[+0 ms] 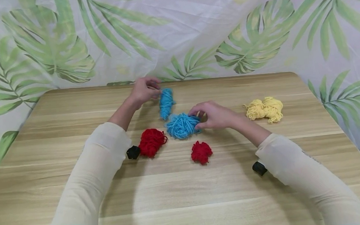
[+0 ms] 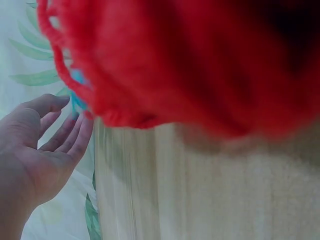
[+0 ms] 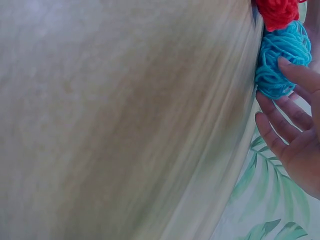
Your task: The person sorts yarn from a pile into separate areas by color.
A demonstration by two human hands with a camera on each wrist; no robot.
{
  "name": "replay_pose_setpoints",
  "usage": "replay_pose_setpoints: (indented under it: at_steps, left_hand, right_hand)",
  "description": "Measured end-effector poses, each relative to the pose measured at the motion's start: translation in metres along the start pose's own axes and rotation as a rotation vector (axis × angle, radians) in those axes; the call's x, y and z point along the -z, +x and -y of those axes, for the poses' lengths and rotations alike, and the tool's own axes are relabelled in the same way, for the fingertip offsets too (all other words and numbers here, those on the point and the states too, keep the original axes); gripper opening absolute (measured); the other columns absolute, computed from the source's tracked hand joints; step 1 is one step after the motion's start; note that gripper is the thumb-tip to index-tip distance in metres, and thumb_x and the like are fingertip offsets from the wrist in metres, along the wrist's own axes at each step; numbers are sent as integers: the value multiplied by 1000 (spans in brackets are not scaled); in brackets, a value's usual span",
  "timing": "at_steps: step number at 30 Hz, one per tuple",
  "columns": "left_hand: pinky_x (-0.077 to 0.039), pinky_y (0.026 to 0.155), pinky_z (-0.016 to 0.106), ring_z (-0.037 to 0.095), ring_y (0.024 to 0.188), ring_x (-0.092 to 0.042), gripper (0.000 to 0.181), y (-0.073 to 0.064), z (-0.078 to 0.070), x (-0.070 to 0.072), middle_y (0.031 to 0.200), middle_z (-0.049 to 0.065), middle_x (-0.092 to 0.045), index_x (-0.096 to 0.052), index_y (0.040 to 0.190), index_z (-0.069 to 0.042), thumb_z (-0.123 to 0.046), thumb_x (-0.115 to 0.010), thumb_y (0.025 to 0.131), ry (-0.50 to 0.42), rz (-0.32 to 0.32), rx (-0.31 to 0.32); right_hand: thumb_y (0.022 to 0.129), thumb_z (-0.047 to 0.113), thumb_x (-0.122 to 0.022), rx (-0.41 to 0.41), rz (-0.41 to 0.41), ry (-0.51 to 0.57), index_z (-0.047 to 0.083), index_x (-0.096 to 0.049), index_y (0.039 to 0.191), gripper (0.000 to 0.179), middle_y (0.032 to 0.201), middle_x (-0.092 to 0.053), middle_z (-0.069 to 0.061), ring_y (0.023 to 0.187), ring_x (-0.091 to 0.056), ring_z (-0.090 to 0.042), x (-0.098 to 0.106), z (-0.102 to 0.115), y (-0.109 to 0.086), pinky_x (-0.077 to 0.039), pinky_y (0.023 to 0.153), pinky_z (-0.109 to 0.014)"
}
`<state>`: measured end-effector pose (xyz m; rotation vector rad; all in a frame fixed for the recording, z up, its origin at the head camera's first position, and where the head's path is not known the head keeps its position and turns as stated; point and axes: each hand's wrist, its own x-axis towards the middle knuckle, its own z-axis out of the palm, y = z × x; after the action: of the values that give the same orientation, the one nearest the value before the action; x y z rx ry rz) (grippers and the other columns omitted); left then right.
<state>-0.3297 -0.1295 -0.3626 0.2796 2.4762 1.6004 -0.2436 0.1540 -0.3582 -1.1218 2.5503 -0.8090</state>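
A narrow bright blue yarn bundle (image 1: 166, 103) lies near the table's back. My left hand (image 1: 146, 90) is just left of its upper end, fingers loosely bent and holding nothing; whether the fingertips touch the yarn is unclear. A rounder blue yarn bundle (image 1: 182, 126) lies in front of the narrow one. At its right end is my right hand (image 1: 213, 115), thumb and fingers spread either side. In the right wrist view, the thumb (image 3: 284, 62) overlaps the blue yarn and the other fingers extend fairly straight by its lower end.
A larger red yarn bundle (image 1: 151, 142) lies beside my left forearm and fills much of the left wrist view. A small red yarn bundle (image 1: 201, 152) sits nearer me. Two joined yellow yarn lumps (image 1: 264, 109) lie right. Behind the wooden table (image 1: 188, 211) hangs a leaf-print cloth (image 1: 191, 25).
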Motion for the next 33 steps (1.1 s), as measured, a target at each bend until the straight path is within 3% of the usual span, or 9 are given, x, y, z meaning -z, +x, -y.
replay_pose_setpoints:
  at_steps: [7,12,16,21,33]
  left_hand:
    - [-57,93,46,36,114,-60,48,-2,-1,-4,132,29,-58,-53,141,8,-4,-70,98,92,75,-16]
    - [-59,89,44,37,118,-55,47,-3,-1,-8,135,26,-55,-61,137,5,-9,-76,95,181,144,-37]
    - [-61,77,33,31,108,-56,37,-3,0,-9,128,23,-56,-68,127,6,-8,-77,93,202,135,-45]
    - [-60,71,29,25,95,-58,32,-6,0,-10,118,22,-59,-71,122,6,-7,-78,93,206,107,-48]
    - [-60,73,31,31,104,-60,34,-10,-2,-8,123,24,-59,-69,125,7,-7,-76,95,227,122,-55]
  right_hand:
    - [90,5,-80,-23,7,-4,-4,-71,122,35,118,-73,-16,98,-69,-27,-2,-1,2,-59,89,-39]
    - [90,2,-78,-29,-2,0,-2,-74,114,24,109,-75,-13,93,-69,-24,-3,-1,3,-59,87,-38]
    - [92,0,-75,-24,-3,-8,-1,-75,108,16,102,-75,-12,88,-69,-23,-4,-1,5,-60,84,-37]
    - [93,-1,-73,-31,-5,-18,1,-76,103,11,96,-75,-9,82,-67,-20,-3,1,5,-59,79,-35]
    - [93,0,-73,-53,-39,36,4,-74,95,4,93,-74,-7,86,-70,-21,1,1,-1,-59,83,-39]
